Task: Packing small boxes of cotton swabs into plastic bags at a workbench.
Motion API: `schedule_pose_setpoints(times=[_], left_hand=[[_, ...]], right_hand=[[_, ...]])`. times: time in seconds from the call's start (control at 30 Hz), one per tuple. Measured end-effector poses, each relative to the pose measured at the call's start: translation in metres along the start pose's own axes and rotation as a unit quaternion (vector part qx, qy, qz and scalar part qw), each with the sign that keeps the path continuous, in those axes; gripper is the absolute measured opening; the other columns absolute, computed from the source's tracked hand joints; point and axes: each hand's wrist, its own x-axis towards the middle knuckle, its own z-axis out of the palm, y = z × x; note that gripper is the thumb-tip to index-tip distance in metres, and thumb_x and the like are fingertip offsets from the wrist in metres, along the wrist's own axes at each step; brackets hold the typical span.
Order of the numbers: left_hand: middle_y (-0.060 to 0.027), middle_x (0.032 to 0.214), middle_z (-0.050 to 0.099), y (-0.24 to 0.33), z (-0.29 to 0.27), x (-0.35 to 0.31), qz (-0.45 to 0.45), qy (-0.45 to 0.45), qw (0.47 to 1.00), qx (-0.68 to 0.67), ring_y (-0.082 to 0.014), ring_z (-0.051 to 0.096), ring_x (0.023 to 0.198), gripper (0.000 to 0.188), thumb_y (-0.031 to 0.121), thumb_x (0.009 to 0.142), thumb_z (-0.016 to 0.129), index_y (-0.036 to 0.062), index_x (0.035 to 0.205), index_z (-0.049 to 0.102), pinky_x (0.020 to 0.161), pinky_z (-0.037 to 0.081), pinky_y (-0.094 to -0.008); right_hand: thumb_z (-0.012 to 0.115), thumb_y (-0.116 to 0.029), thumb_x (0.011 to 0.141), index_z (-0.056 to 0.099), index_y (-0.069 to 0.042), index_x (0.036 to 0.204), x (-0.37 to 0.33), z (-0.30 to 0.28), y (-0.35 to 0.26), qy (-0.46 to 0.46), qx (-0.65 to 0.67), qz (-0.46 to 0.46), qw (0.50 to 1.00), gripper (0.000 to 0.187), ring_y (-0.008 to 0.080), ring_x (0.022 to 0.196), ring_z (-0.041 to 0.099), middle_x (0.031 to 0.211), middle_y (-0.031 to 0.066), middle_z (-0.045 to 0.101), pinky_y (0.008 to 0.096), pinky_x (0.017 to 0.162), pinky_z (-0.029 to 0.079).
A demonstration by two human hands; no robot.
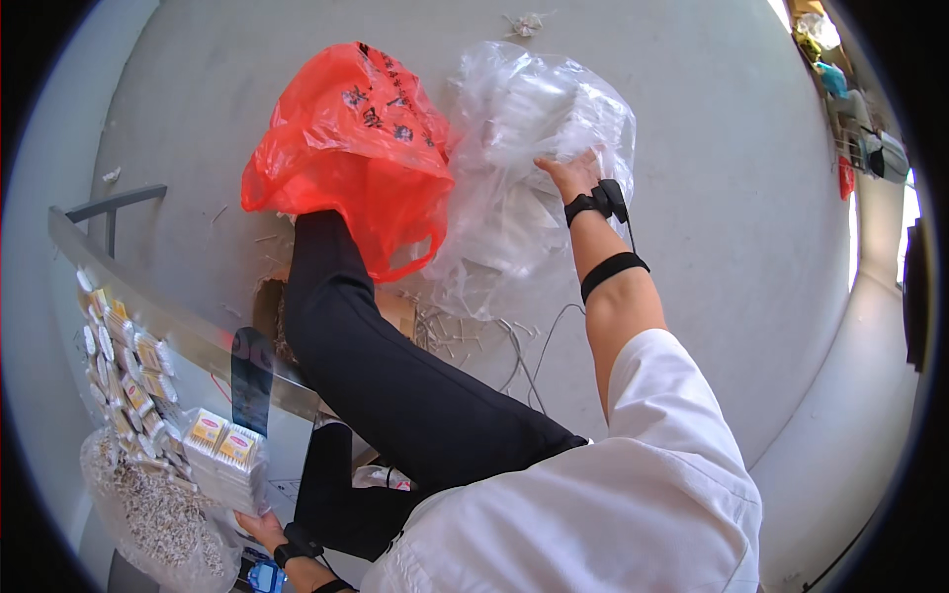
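Observation:
At the lower left, my left hand grips the lower end of a bundle of cotton swab packs wrapped in clear plastic. The bundle is held over the table's edge, with white and yellow fronts facing up. My right hand is stretched far forward against a large clear plastic bag on the floor. Its thumb stands apart from the rest, and the other fingers are partly hidden by the plastic. Whitish packs show faintly through the bag.
Left of the clear bag lies a red plastic bag, by my leg. Loose swab packs and a clear bag of swabs lie on the metal-edged table. A cardboard box, scattered swabs and a cable are near my leg.

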Motion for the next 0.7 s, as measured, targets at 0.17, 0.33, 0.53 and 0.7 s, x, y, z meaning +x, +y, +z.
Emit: schedule_pose_setpoints(times=[0.17, 0.33, 0.53, 0.7], left_hand=[[-0.0146, 0.129, 0.055, 0.002, 0.003, -0.006, -0.019, 0.016, 1.0, 0.005, -0.0299, 0.054, 0.115, 0.045, 0.031, 0.097, 0.05, 0.0018, 0.132, 0.051, 0.101, 0.043, -0.0413], [-0.015, 0.129, 0.055, 0.001, -0.004, -0.009, 0.022, 0.014, 1.0, 0.014, -0.0286, 0.054, 0.115, 0.044, 0.027, 0.097, 0.051, -0.0003, 0.131, 0.05, 0.101, 0.043, -0.0409], [-0.0147, 0.124, 0.057, -0.004, 0.004, -0.013, 0.134, -0.029, 0.975, 0.176, -0.0264, 0.058, 0.106, 0.039, 0.02, 0.094, 0.056, -0.0017, 0.127, 0.055, 0.096, 0.047, -0.0403], [-0.0141, 0.114, 0.062, -0.003, 0.008, 0.023, 0.11, -0.001, 0.993, 0.043, -0.0255, 0.06, 0.1, 0.036, 0.02, 0.093, 0.057, -0.0002, 0.122, 0.059, 0.092, 0.048, -0.0399]], right_hand=[[0.081, -0.044, 0.059, 0.031, 0.002, 0.142, 0.013, 0.004, 0.016, 0.012, -0.004, 0.031, 0.999, 0.108, 0.0399, 0.128, 0.046, 0.135, 0.0255, 0.05, 0.0416, 0.107, 0.037], [0.078, -0.035, 0.061, 0.038, 0.001, 0.138, 0.002, -0.007, 0.028, 0.02, 0.005, 0.062, 0.998, 0.094, 0.0404, 0.122, 0.05, 0.131, 0.0239, 0.053, 0.0418, 0.105, 0.038], [0.071, -0.017, 0.068, 0.039, -0.007, 0.136, -0.061, -0.05, 0.068, -0.288, 0.526, 0.064, 0.797, 0.076, 0.035, 0.119, 0.048, 0.129, 0.0149, 0.051, 0.0547, 0.099, 0.037], [0.071, -0.021, 0.073, 0.042, -0.011, 0.137, -0.107, -0.069, 0.123, -0.448, 0.607, 0.218, 0.62, 0.071, 0.0384, 0.121, 0.049, 0.134, 0.0123, 0.052, 0.069, 0.094, 0.035]])
